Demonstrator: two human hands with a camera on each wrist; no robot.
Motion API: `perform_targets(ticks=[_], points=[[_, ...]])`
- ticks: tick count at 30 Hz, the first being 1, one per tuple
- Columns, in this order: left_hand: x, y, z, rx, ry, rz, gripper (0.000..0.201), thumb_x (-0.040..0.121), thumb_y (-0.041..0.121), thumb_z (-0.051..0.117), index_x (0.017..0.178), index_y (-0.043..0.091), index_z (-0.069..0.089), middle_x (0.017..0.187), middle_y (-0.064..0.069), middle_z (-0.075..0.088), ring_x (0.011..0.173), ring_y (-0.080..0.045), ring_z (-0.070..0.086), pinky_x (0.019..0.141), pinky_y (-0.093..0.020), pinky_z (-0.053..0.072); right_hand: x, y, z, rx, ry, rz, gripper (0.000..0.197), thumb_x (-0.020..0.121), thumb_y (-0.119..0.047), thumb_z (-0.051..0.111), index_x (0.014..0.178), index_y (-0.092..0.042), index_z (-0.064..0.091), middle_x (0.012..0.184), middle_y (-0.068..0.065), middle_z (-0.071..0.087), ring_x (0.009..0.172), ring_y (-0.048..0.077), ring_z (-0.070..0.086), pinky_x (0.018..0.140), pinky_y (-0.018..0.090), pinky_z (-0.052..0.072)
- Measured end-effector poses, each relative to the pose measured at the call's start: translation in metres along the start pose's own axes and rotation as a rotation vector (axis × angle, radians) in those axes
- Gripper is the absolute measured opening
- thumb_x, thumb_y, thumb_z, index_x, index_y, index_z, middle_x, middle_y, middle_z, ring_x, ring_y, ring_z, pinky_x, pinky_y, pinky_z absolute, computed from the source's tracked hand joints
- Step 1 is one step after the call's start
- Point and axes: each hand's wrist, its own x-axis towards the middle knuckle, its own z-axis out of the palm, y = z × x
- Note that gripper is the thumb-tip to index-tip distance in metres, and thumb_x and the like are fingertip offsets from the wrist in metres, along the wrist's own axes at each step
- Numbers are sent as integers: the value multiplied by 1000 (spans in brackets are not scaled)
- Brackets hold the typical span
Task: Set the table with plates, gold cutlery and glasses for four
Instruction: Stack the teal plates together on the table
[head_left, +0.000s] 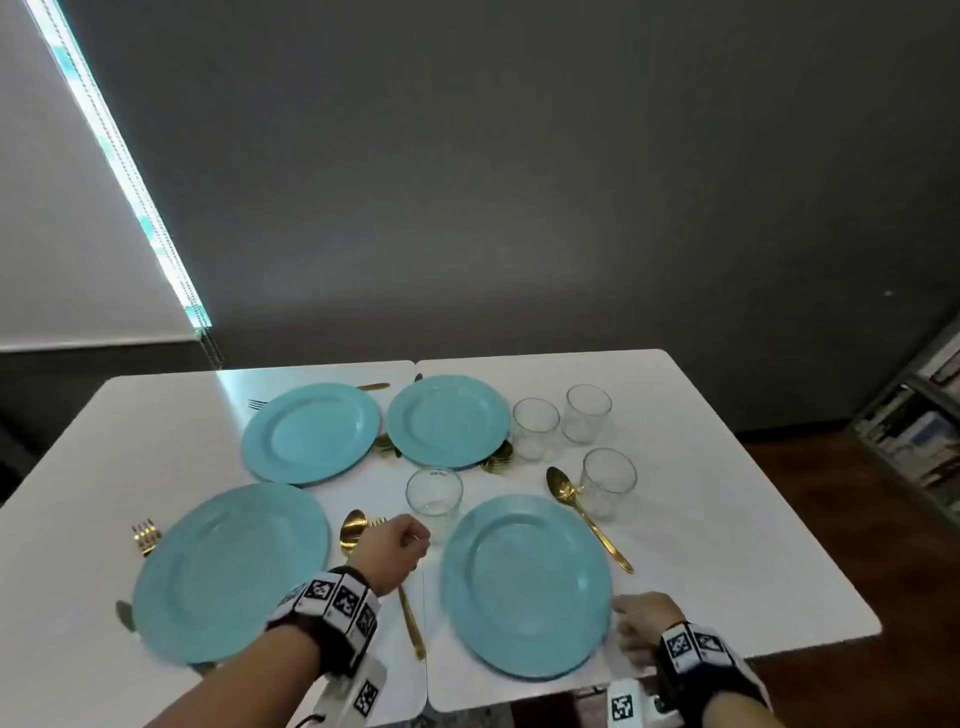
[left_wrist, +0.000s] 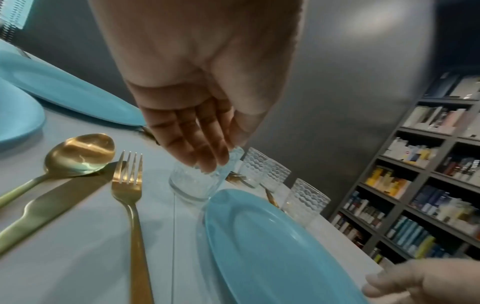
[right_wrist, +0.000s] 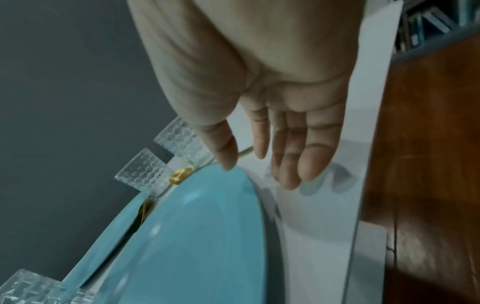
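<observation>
Four blue plates lie on the white table (head_left: 727, 545), the near right plate (head_left: 524, 582) in front of me. My left hand (head_left: 418, 540) hangs just before a clear glass (head_left: 434, 493); in the left wrist view its fingers (left_wrist: 205, 158) point down, straight and together, at the glass (left_wrist: 189, 185) rim. A gold spoon (left_wrist: 80, 152), knife (left_wrist: 52, 205) and fork (left_wrist: 130, 195) lie left of it. My right hand (head_left: 623, 608) is open at the near right plate's rim (right_wrist: 207, 226), thumb tip at the edge, fingers (right_wrist: 309, 164) towards the table.
Three more patterned glasses (head_left: 535, 428) stand at the back right, with another gold spoon (head_left: 587, 514) beside the nearest. A fork (head_left: 145, 535) and knife (head_left: 124, 616) flank the near left plate (head_left: 228, 571). A bookshelf (head_left: 919, 431) stands right of the table, over wooden floor.
</observation>
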Motion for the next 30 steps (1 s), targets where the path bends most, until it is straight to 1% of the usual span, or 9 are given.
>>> perform_targets(ticks=[3,9,12,14,19,21,24,27,30], points=[[8,2,2,-24,66,-51,12,88,13,57,80,22,55,80,-3,65,80,-22,65,86,-37,56,5,2,11,67,-35,-2,26,85,-16,63,71,6,60,60,17,58,53,25,50,52,29,43],[2,16,9,-114,176,-70,6,89,18,55,93,15,60,84,-2,66,80,-24,67,84,-34,56,-1,-7,19,109,-52,-40,33,89,-29,63,78,2,55,85,24,67,85,41,68,69,45,57],[-4,16,7,-165,260,-45,9,89,26,58,92,18,59,85,-1,66,85,-23,68,81,-32,54,18,4,15,139,-94,-79,54,82,-45,67,99,6,62,100,26,69,90,41,68,82,55,55],[-7,12,2,-146,319,-38,14,89,30,58,95,17,61,85,0,66,86,-21,66,79,-28,50,47,19,15,151,-103,-121,61,83,-52,63,111,3,62,105,22,69,93,38,68,86,54,54],[-5,-8,-27,-150,457,-113,22,91,23,55,108,9,60,87,0,59,91,-22,59,77,-22,40,-28,1,13,332,-74,-193,42,98,-31,49,125,2,53,111,21,62,109,40,60,98,55,45],[1,-26,-45,-131,462,-166,29,91,21,55,117,7,56,98,-5,62,102,-26,59,83,-26,41,-44,2,7,382,-35,-237,52,93,-43,53,121,1,55,114,22,63,105,39,61,95,58,45],[13,-61,-78,24,424,-289,43,89,20,57,129,5,48,127,-15,54,122,-31,49,101,-37,40,-56,10,0,481,71,-297,92,49,-82,66,104,-8,61,108,16,66,96,32,64,93,55,48],[27,-105,-115,284,351,-375,49,87,22,53,131,4,42,133,-19,47,126,-34,43,105,-39,35,-103,-5,-2,610,225,-325,48,84,-58,55,95,-12,57,119,21,60,96,32,58,97,53,44],[38,-142,-146,471,312,-409,48,86,22,50,129,2,40,132,-16,48,126,-32,41,105,-40,36,-130,-21,6,685,321,-361,39,87,-54,53,83,-16,56,112,15,61,95,30,57,85,44,47]])
